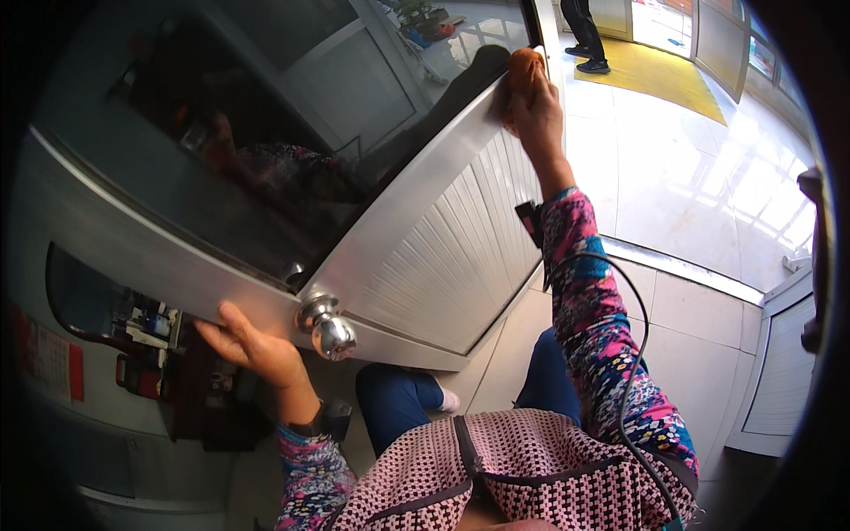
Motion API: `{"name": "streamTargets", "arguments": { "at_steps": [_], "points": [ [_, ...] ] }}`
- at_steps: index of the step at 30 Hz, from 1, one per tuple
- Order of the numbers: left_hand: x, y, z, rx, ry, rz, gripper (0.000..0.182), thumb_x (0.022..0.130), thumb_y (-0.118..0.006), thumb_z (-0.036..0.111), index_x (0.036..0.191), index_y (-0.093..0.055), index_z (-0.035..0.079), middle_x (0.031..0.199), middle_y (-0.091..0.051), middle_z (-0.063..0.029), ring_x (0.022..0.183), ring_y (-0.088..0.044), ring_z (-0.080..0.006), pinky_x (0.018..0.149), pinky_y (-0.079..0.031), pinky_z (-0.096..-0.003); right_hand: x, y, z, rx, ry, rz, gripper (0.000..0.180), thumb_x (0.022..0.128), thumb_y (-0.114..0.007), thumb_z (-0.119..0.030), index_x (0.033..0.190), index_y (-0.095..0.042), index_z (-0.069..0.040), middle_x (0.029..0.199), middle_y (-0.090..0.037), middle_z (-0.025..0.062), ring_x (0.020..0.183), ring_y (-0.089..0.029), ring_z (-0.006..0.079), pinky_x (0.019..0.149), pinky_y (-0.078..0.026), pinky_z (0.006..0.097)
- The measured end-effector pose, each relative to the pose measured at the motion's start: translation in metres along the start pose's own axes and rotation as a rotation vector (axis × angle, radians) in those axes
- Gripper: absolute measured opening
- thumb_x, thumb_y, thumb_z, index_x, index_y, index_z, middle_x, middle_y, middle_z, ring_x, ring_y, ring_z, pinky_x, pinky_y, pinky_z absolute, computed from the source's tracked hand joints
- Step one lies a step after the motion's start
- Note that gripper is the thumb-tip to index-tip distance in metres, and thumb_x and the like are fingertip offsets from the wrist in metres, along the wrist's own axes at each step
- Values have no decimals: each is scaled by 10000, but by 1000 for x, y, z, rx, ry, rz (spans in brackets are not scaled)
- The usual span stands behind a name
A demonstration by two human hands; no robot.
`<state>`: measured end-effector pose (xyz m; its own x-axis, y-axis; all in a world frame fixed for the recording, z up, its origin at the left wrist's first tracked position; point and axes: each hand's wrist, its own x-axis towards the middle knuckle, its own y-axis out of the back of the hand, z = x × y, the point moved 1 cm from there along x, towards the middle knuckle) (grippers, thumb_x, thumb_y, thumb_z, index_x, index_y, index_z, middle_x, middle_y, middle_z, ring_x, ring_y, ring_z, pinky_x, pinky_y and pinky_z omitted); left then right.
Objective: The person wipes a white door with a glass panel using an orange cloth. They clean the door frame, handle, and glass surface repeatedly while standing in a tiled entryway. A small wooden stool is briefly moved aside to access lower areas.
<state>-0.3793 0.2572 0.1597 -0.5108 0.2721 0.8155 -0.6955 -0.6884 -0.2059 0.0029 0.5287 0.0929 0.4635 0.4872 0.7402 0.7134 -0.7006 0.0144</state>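
A metal-framed door (398,212) with a dark glass upper pane (265,133) and a ribbed lower panel (451,252) stands before me. My right hand (539,109) presses an orange-brown cloth (526,63) on the frame by the hinge-side edge, near the lower corner of the glass. My left hand (255,345) rests at the door's free edge, left of the round metal doorknob (332,335), thumb on the face; its other fingers are partly behind the edge. The glass reflects an arm in a patterned sleeve.
A person in dark trousers (584,33) stands by a yellow mat (644,73) beyond the doorway. A white-framed panel (777,372) is at the right. Shelved items (156,325) and a wall calendar (50,358) are at the left. A cable (641,318) runs along my right arm.
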Motion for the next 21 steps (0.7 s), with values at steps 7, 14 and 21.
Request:
{"name": "streamTargets", "arguments": {
  "at_steps": [7,14,21],
  "points": [
    [2,10,-8,-6,-16,-45,549,1068,-549,212,1509,-370,-62,1453,-505,-221,1289,-529,-258,1107,-399,-368,-93,5,-71,-28,-33,-117,602,977,-638,-170,1530,-423,-64,1388,-520,233,1203,-624,389,958,-571,408],
    [4,7,-5,-29,-77,-60,540,1065,-558,266,1473,-410,-55,1439,-522,-199,1283,-534,-259,1117,-400,-371,-158,12,-162,-38,191,-115,562,875,-704,-25,1417,-561,-66,1450,-515,196,1214,-621,408,938,-584,408],
    [4,7,-1,-15,62,-101,581,1059,-543,219,1506,-336,-88,1473,-461,-271,1318,-516,-301,1111,-418,-388,-218,22,-225,-54,507,-285,525,815,-692,-74,1334,-637,-137,1457,-507,201,1092,-640,321,835,-578,394]
  ]
}}
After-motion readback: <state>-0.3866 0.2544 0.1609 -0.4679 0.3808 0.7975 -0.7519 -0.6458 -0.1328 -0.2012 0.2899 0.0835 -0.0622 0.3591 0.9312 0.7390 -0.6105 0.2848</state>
